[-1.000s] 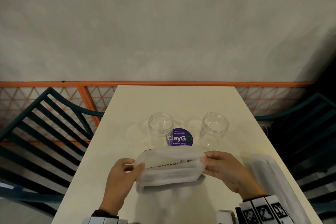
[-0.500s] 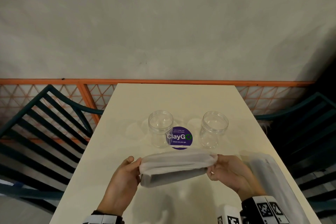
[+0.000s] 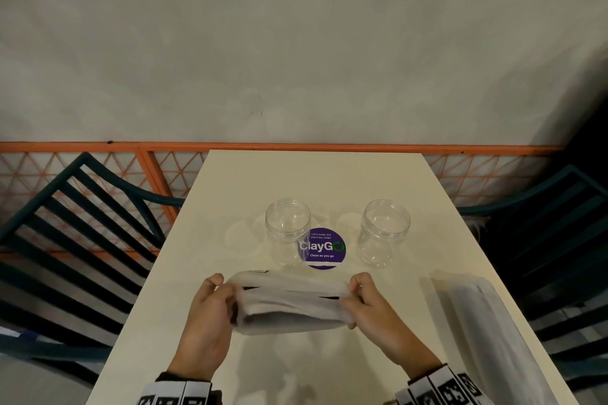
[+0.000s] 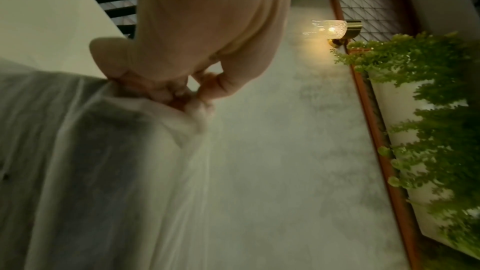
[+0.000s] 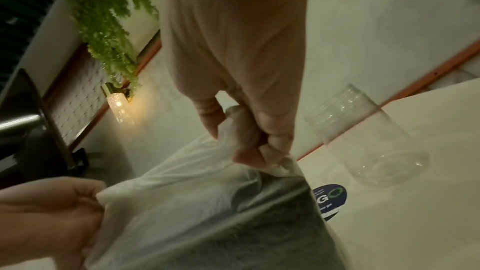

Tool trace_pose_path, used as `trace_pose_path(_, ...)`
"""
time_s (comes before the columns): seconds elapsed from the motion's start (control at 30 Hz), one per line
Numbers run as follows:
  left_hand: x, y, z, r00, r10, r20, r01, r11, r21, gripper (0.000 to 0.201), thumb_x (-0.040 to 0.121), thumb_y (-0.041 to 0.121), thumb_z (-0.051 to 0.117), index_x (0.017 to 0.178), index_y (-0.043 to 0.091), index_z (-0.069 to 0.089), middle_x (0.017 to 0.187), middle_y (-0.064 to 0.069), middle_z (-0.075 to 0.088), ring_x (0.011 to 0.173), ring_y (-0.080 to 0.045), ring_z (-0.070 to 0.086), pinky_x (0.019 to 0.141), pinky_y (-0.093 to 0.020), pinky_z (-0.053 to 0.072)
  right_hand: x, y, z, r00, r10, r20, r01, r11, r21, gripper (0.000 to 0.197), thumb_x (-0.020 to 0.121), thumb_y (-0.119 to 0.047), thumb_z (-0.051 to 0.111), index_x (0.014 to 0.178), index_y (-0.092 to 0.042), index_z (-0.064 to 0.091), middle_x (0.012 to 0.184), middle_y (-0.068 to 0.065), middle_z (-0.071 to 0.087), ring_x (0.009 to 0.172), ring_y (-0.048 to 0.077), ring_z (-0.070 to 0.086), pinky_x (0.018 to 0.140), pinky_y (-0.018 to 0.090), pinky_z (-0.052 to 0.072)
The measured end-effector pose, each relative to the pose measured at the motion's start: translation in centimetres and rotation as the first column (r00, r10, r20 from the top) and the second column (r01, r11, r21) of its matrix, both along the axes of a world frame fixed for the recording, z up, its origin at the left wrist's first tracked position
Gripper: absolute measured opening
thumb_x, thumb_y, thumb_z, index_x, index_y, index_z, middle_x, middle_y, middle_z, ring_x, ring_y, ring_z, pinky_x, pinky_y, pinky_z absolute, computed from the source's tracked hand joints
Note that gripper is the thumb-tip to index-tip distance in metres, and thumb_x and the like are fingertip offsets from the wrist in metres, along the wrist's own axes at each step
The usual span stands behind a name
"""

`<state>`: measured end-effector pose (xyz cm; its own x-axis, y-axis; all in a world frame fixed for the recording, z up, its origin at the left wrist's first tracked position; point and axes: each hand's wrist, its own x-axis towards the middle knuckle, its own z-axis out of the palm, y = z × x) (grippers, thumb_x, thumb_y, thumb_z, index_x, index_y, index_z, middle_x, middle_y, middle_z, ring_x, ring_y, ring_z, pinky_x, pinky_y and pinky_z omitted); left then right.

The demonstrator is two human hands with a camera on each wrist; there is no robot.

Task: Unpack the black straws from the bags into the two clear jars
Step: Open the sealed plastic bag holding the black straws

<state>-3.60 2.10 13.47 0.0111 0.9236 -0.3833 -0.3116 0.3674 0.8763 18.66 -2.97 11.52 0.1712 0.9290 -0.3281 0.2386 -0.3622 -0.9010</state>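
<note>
Both hands pinch the same bag (image 3: 289, 302) at its two ends: left hand (image 3: 210, 312) w/ thumb and curled fingers bunched on the film at its end, right hand (image 3: 371, 306) doing the same on the opposite end. The bag hangs stretched between the two grips, just off the table (image 3: 256, 181), prob so the top film can be pulled apart to open it. The dark mass inside, sagging below the line between the grips, looks like the black straws (image 5: 272, 233); individual straws can't be made out through the cloudy plastic. Beyond the grips, further from the person, stand two clear jars, left jar (image 3: 288, 230) and right jar (image 3: 385, 232), both upright, open-topped and empty, w/ a purple sticker (image 3: 322, 248) between them. A second bag (image 3: 487, 322) lies flat outside the right-hand grip, near the table edge, not touched. Judging by this, unpacking is at the opening step; nothing is in the jars yet
</note>
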Motion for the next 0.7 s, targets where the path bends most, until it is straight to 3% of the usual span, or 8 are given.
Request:
trace_pose_path(0.1, 0.4, -0.4, 0.6, 0.995, -0.053, -0.084, 0.062, 0.992, 0.114, 0.033, 0.084, -0.012, 0.033, 0.066, 0.016, 0.035, 0.045, 0.010, 0.056, 0.053, -0.015, 0.050, 0.050, -0.027, 0.035, -0.5, 0.3, -0.1, 0.994, -0.096, 0.060, 0.094, 0.995, 0.034, 0.013, 0.089, -0.009, 0.047, 0.082, -0.020, 0.045, 0.096, 0.011, 0.054, 0.064, 0.017, 0.052, 0.052, 0.015, 0.044)
trace_pose_path(0.17, 0.8, -0.7, 0.4, 0.990, -0.101, -0.097, 0.115, 0.982, 0.151, 0.037, 0.080, -0.017, 0.029, 0.062, 0.015, 0.035, 0.058, 0.007, 0.065, 0.052, -0.009, 0.058, 0.045, -0.019, 0.039, -0.2, 0.5, -0.2, 0.972, -0.156, 0.173, 0.144, 0.986, 0.082, 0.019, 0.087, -0.009, 0.051, 0.078, -0.026, 0.052, 0.100, 0.016, 0.054, 0.064, 0.021, 0.058, 0.051, 0.011, 0.043)
trace_pose_path(0.3, 1.1, -1.1, 0.0, 0.986, -0.136, -0.092, 0.147, 0.982, 0.119, 0.036, 0.079, -0.016, 0.034, 0.061, 0.015, 0.040, 0.061, 0.005, 0.064, 0.050, -0.007, 0.052, 0.054, -0.030, 0.024, 0.5, 0.6, 0.1, 0.942, -0.154, 0.299, 0.130, 0.987, 0.099, 0.018, 0.085, -0.010, 0.057, 0.084, -0.028, 0.056, 0.086, 0.013, 0.060, 0.065, 0.012, 0.053, 0.055, 0.010, 0.038)
trace_pose_path(0.37, 1.0, -0.9, -0.5, 0.982, -0.085, -0.166, 0.103, 0.989, 0.103, 0.036, 0.082, -0.011, 0.045, 0.058, 0.017, 0.048, 0.064, -0.001, 0.055, 0.057, -0.014, 0.045, 0.055, -0.030, 0.024, 0.6, 0.7, 0.2, 0.970, -0.196, 0.145, 0.188, 0.980, 0.067, 0.015, 0.084, -0.007, 0.060, 0.088, -0.021, 0.059, 0.082, 0.011, 0.066, 0.068, 0.018, 0.058, 0.064, 0.020, 0.046)
trace_pose_path(0.43, 0.9, -0.8, -1.1, 0.949, -0.035, -0.313, 0.081, 0.987, 0.135, 0.034, 0.080, -0.010, 0.052, 0.057, 0.015, 0.053, 0.068, -0.005, 0.048, 0.060, -0.017, 0.037, 0.053, -0.026, 0.027, 0.7, 0.8, 0.5, 0.948, -0.274, -0.159, 0.279, 0.960, 0.006, 0.017, 0.083, 0.001, 0.060, 0.093, -0.013, 0.057, 0.084, 0.016, 0.067, 0.073, 0.026, 0.060, 0.067, 0.031, 0.051)
trace_pose_path(0.53, 0.8, -1.2, -2.0, 0.797, -0.015, -0.604, 0.182, 0.959, 0.216, 0.030, 0.073, -0.012, 0.059, 0.060, 0.015, 0.065, 0.080, -0.007, 0.054, 0.067, -0.013, 0.049, 0.058, -0.013, 0.039, 1.5, 1.0, 1.3, 0.735, -0.373, -0.566, 0.367, 0.921, -0.130, 0.024, 0.084, 0.011, 0.053, 0.089, -0.012, 0.046, 0.081, 0.017, 0.062, 0.073, 0.028, 0.060, 0.065, 0.032, 0.050)
trace_pose_path(0.6, 0.7, -1.4, -2.6, 0.660, -0.014, -0.751, 0.289, 0.928, 0.237, 0.034, 0.071, -0.011, 0.061, 0.076, 0.021, 0.072, 0.090, -0.006, 0.052, 0.073, -0.008, 0.052, 0.064, -0.007, 0.040, 2.1, 1.0, 1.5, 0.598, -0.414, -0.686, 0.375, 0.901, -0.217, 0.028, 0.086, 0.010, 0.050, 0.079, -0.015, 0.040, 0.084, 0.017, 0.065, 0.073, 0.028, 0.066, 0.065, 0.036, 0.052)
trace_pose_path(0.7, 0.4, -1.1, -3.1, 0.517, -0.074, -0.853, 0.425, 0.887, 0.181, 0.042, 0.076, -0.002, 0.062, 0.109, 0.024, 0.066, 0.093, -0.005, 0.046, 0.074, -0.004, 0.049, 0.069, -0.015, 0.036, 2.8, 1.0, 1.0, 0.451, -0.419, -0.788, 0.329, 0.899, -0.290, 0.032, 0.087, 0.007, 0.047, 0.066, -0.015, 0.038, 0.086, 0.015, 0.066, 0.069, 0.026, 0.071, 0.060, 0.035, 0.060)
